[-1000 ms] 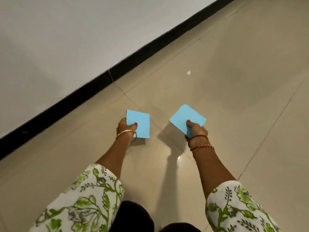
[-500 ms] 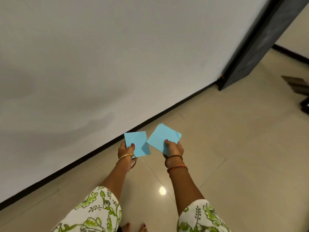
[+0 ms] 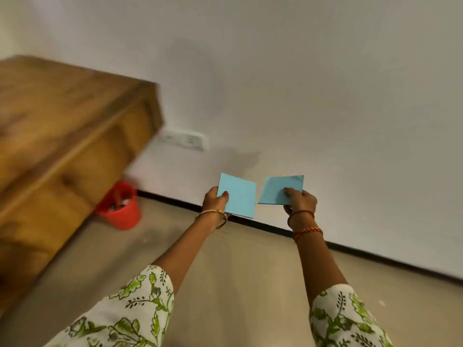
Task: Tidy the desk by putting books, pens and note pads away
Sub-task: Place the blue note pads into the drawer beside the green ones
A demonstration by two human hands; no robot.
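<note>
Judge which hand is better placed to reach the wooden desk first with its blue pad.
Left, probably. The left hand holds its blue pad on the side nearer the wooden desk; the right hand holds its pad farther away.

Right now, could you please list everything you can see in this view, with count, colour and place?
note pads: 2, light blue; left note pad in the left hand, right note pad in the right hand, held apart in the air before the wall
desk: 1, brown wood, on the left, blurred
bucket: 1, red, on the floor beside the desk, contents unclear
wall socket plate: 1, white, low on the wall
wall: white, with a black skirting
floor: beige
left hand: 1, gold bangle at the wrist, thumb on its pad
right hand: 1, thread bands at the wrist, fingers pinching its pad
sleeves: 2, white with green floral print, bottom edge
</note>
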